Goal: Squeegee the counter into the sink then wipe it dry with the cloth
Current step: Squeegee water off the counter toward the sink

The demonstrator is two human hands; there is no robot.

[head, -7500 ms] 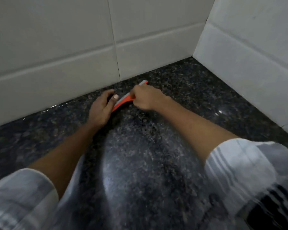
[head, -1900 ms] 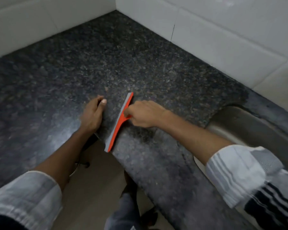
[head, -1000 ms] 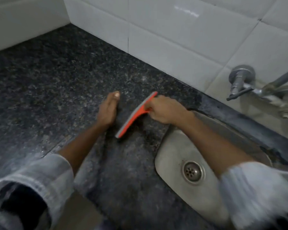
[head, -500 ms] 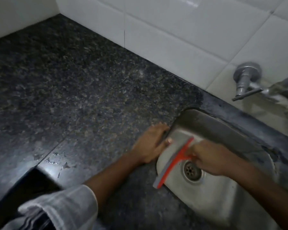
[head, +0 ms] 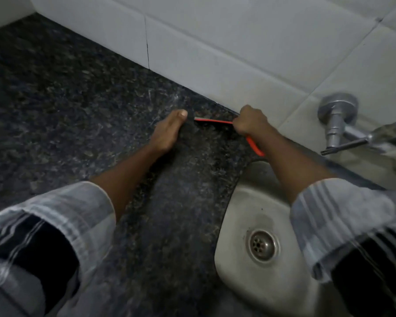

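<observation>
A person's left hand [head: 167, 131] lay flat and open, palm down, on the dark speckled granite table [head: 55, 106]. Just to its right, the red plastic squeegee with a grey blade [head: 212, 120] rested at the far edge by the white tiled wall [head: 238, 42], its long axis running left to right. The right hand [head: 249, 121] was closed in a grip on its handle. The round-cornered steel sink [head: 249, 202] lay nearer and right of the blade, so the pull would likely run that way. No cloth was visible.
</observation>
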